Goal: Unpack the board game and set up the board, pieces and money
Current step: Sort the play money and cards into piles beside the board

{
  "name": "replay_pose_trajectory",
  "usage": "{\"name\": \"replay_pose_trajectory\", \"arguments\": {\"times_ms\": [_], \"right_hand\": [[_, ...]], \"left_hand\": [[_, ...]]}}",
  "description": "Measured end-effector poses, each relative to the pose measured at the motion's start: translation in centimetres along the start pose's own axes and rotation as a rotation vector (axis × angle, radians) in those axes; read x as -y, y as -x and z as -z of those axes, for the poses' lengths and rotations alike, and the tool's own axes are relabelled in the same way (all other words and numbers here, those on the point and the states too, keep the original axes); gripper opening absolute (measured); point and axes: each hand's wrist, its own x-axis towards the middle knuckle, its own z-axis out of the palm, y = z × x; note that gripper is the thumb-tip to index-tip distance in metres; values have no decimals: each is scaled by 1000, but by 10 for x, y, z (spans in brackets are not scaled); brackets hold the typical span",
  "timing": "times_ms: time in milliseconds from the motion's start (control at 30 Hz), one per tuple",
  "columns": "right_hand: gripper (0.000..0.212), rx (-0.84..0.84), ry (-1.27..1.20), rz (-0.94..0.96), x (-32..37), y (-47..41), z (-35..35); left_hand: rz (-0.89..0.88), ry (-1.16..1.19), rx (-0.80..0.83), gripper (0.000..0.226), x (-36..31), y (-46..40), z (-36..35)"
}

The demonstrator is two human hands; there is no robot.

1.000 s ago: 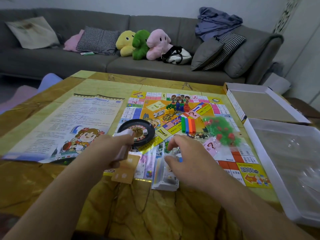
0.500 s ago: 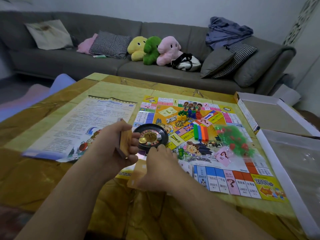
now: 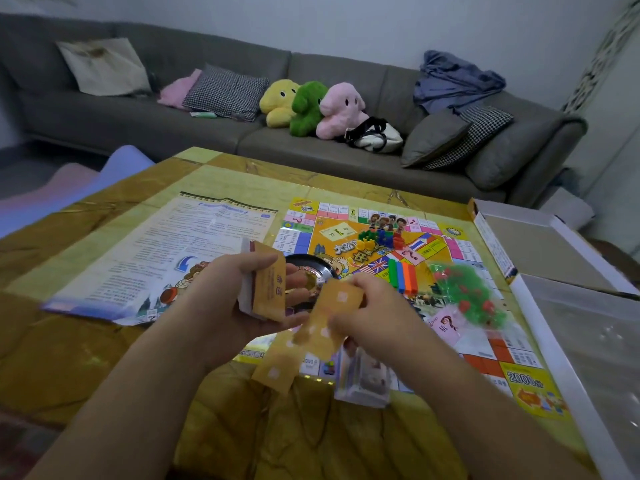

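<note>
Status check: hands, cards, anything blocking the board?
Left hand grips orange card stack. Right hand pinches perforated card strip above game board. Clear packet lies on the board's near edge.

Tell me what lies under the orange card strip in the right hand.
Under the orange card strip, which the right hand pinches, show the board's near edge and a clear-wrapped packet beside it. Whatever the strip itself covers there cannot be seen.
</note>
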Motion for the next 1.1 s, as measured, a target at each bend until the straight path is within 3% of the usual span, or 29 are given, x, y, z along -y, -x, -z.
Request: {"name": "replay_pose_trajectory", "arguments": {"times_ms": [133,267,500,767,867,1000,1100], "right_hand": [[22,-84,-194,18,-9,15,32],[19,-99,-205,-28,-21,21,32],[50,16,-186,4,-38,28,45],[63,21,-121,110,-44,32,55],[65,20,-120,173,-41,36,57],[26,-253,28,269,-39,34,42],[23,-91,295,224,-31,29,10]], "left_hand": [[25,-151,21,33,14,3,-20],[122,-259,127,34,43,5,-63],[87,-230,239,40,63,4,-91],[20,-365,308,43,61,3,-97],[46,-319,217,38,57,-1,-87],[-26,-323,-50,25,38,-10,-67],[-90,-394,-286,23,24,-22,-42]]}}
